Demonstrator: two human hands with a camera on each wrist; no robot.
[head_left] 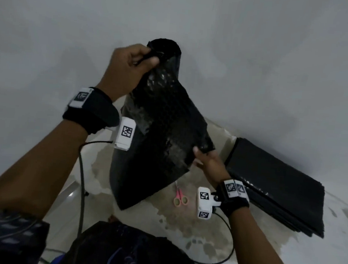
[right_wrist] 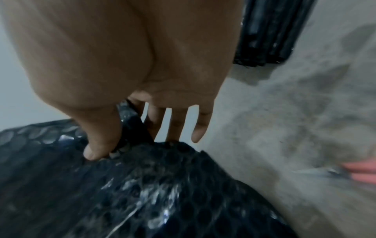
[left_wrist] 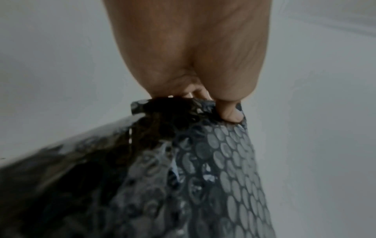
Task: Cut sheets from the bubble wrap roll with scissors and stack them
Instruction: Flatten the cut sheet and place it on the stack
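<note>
Pink-handled scissors (head_left: 180,195) lie on the stained floor (head_left: 192,233), nearest the person, just beside the right wrist. Above them, the right hand (head_left: 210,166) pinches the lower corner of a black bubble wrap sheet (head_left: 160,135) between thumb and fingers (right_wrist: 150,122); the remaining fingers are spread. To the right, a stack of cut sheets (head_left: 276,200) rests on the floor. Farthest away, the left hand (head_left: 130,66) grips the sheet's bunched upper edge, raised against the wall.

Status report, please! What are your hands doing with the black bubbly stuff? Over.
Left hand grips bubble wrap top; right hand pinches its lower edge. Scissors idle on floor. Stack clear at right.
</note>
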